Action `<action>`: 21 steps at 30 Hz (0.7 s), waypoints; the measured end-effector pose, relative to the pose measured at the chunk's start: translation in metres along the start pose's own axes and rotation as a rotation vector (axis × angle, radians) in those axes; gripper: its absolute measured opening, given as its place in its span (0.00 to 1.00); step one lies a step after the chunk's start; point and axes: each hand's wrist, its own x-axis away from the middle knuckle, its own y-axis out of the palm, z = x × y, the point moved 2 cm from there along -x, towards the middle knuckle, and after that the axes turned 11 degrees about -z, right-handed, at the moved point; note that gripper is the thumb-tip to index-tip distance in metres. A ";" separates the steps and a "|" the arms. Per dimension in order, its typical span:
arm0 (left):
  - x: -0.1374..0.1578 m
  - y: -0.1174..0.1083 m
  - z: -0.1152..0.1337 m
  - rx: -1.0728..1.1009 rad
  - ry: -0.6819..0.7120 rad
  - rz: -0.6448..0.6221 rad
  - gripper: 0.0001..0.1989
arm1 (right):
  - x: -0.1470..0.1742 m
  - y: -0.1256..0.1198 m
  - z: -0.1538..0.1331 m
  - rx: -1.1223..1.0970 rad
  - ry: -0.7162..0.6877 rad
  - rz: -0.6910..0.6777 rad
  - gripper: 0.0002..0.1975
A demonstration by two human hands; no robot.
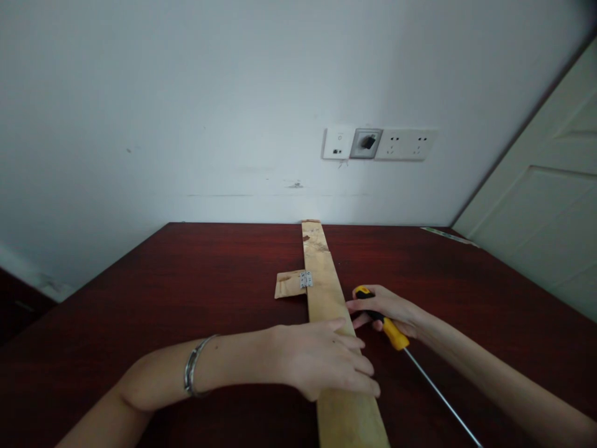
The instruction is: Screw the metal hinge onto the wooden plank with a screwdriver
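A long, pale wooden board (326, 280) lies on the dark red table, running from the near edge to the wall. Across it rests my left hand (326, 361), gripping the board with its fingers curled over the right edge. A small metal hinge (306, 279) joins a short wooden piece (289, 285) to the board's left side. My right hand (380, 305) is closed around a screwdriver (396, 336) with a yellow and black handle. Its long shaft points down and right, away from the board. The fingertips of that hand are at the board's right edge.
The table (224, 267) meets a white wall (209, 112) at the back. Sockets and switches (405, 144) are mounted there, one with a black plug (368, 143). A flat strip (450, 236) lies at the back right corner, beside a pale panelled door (545, 205).
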 end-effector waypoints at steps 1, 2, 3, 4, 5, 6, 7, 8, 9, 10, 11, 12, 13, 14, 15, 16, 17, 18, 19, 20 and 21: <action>0.000 0.000 0.000 -0.006 0.000 0.001 0.29 | 0.000 0.003 0.000 0.000 -0.002 0.008 0.19; 0.000 0.000 0.000 -0.010 -0.002 0.006 0.29 | -0.001 0.005 0.000 0.002 -0.001 0.020 0.19; -0.001 0.000 -0.001 -0.011 -0.004 0.011 0.29 | -0.001 0.006 0.000 0.008 0.001 0.030 0.20; -0.001 0.001 -0.001 -0.010 -0.004 0.013 0.30 | -0.002 0.008 0.001 0.015 0.005 0.034 0.20; -0.001 0.001 -0.001 -0.009 -0.005 0.012 0.30 | -0.002 0.009 0.001 0.024 0.006 0.032 0.21; -0.002 0.002 -0.001 -0.006 -0.006 0.007 0.30 | -0.002 0.010 0.001 0.032 0.006 0.028 0.21; -0.002 0.002 -0.001 -0.003 -0.008 -0.003 0.29 | -0.002 0.012 0.001 0.039 0.003 0.023 0.21; -0.002 0.002 -0.001 -0.001 -0.009 -0.011 0.29 | -0.002 0.013 0.001 0.044 0.000 0.021 0.21; -0.002 0.002 -0.001 -0.002 -0.009 -0.012 0.29 | -0.002 0.013 0.001 0.046 -0.001 0.022 0.21; -0.002 0.001 -0.001 -0.005 -0.011 -0.006 0.29 | -0.002 0.014 0.001 0.045 -0.001 0.027 0.21; -0.001 0.000 -0.001 -0.011 -0.012 0.003 0.29 | -0.002 0.014 0.001 0.042 0.000 0.036 0.21; -0.001 -0.001 0.000 -0.020 -0.011 0.009 0.29 | -0.002 0.015 0.001 0.039 0.001 0.049 0.21; 0.000 -0.002 0.000 -0.031 -0.011 0.016 0.29 | -0.002 0.015 0.001 0.038 0.002 0.058 0.21; 0.000 -0.003 0.000 -0.041 -0.011 0.019 0.30 | -0.002 0.015 0.000 0.038 0.001 0.061 0.21; 0.000 -0.004 0.000 -0.048 -0.010 0.017 0.30 | -0.003 0.015 0.000 0.039 -0.002 0.059 0.21; 0.000 -0.004 0.000 -0.052 -0.010 0.007 0.30 | -0.003 0.014 0.000 0.040 -0.004 0.053 0.20; 0.000 -0.004 0.000 -0.051 -0.009 -0.009 0.31 | -0.003 0.014 0.000 0.042 -0.005 0.046 0.20; 0.000 -0.004 0.000 -0.048 -0.007 -0.029 0.31 | -0.003 0.014 0.000 0.045 -0.005 0.041 0.20; -0.001 -0.003 0.000 -0.045 0.000 -0.049 0.32 | -0.003 0.014 0.000 0.047 -0.003 0.039 0.20; -0.001 -0.003 0.000 -0.044 0.005 -0.068 0.34 | -0.003 0.014 0.001 0.051 -0.001 0.037 0.20; -0.001 -0.003 0.000 -0.043 0.002 -0.081 0.35 | -0.003 0.013 0.001 0.054 -0.001 0.036 0.19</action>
